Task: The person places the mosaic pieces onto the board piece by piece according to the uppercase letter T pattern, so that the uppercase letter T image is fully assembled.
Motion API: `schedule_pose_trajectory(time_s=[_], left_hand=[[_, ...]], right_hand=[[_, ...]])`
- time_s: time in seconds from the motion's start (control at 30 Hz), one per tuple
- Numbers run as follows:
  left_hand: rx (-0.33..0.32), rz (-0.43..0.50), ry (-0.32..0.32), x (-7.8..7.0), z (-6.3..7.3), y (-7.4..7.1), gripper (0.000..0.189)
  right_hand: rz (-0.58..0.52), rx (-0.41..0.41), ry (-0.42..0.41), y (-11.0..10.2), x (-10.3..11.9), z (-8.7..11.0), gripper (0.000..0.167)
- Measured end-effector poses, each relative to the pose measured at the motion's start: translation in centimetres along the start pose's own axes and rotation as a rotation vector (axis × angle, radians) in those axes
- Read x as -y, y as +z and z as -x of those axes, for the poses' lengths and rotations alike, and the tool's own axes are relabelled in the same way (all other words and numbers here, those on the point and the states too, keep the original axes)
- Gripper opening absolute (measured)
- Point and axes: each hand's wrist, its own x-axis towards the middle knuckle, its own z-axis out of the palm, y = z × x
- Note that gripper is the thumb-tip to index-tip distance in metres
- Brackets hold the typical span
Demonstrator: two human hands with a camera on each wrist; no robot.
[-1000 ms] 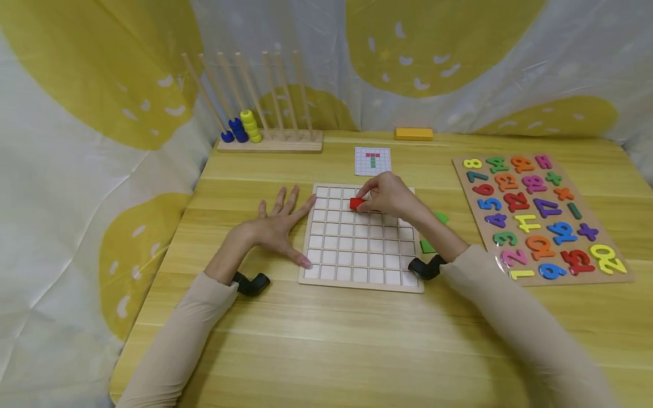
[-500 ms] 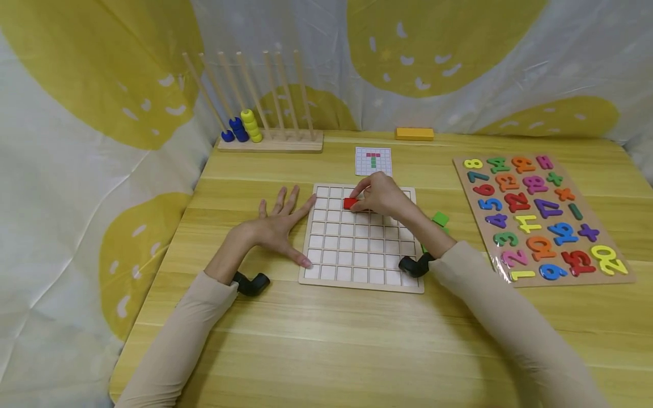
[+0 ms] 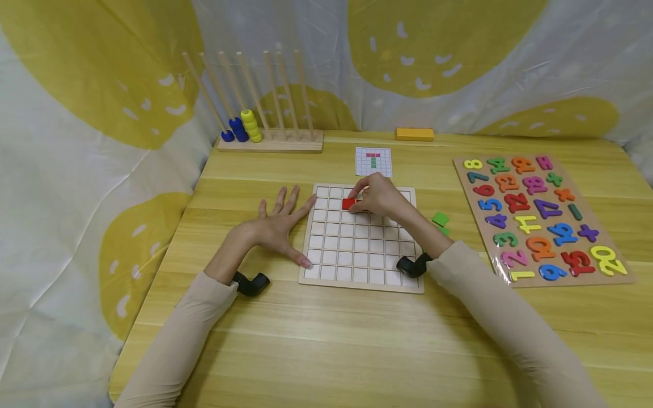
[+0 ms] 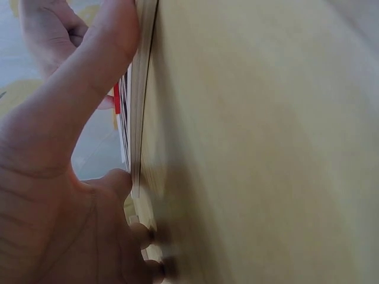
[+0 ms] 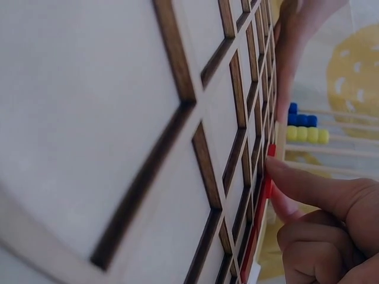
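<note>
A red square tile (image 3: 348, 204) is at a cell in the upper part of the wooden grid board (image 3: 330, 243). Thumb and finger of my right hand (image 3: 381, 195) pinch its right side. In the right wrist view the tile (image 5: 269, 188) stands a little proud of the grid, and more red (image 5: 254, 228) shows along the same row, mostly hidden in the head view. My left hand (image 3: 275, 231) is spread at the board's left edge, thumb at the lower corner and index finger at the upper one. Behind the board lies a card (image 3: 362, 167) printed with a red and green T.
Green tiles (image 3: 440, 219) lie right of the board, by my right forearm. Farther right is a number puzzle board (image 3: 476, 221). A pegged bead stand (image 3: 296, 147) is at the back left, and an orange block (image 3: 414, 134) lies at the table's back edge.
My right hand has shifted slightly left with the red tile, then nearly stopped. Its forearm covers less of the green tiles now. The left hand has stayed in place.
</note>
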Motion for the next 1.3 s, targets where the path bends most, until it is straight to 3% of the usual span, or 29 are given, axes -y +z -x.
schedule_pose_trajectory(time_s=[1.2,1.3], left_hand=[[0.005,0.037,0.009,0.04,0.14,-0.09,0.147],[0.0,0.033,0.004,0.52,-0.3,0.26,0.15]], right_hand=[[-0.008,-0.03,-0.003,-0.2,-0.39,-0.25,0.025],[-0.019,-0.032,0.003,-0.15,-0.44,-0.27,0.025]])
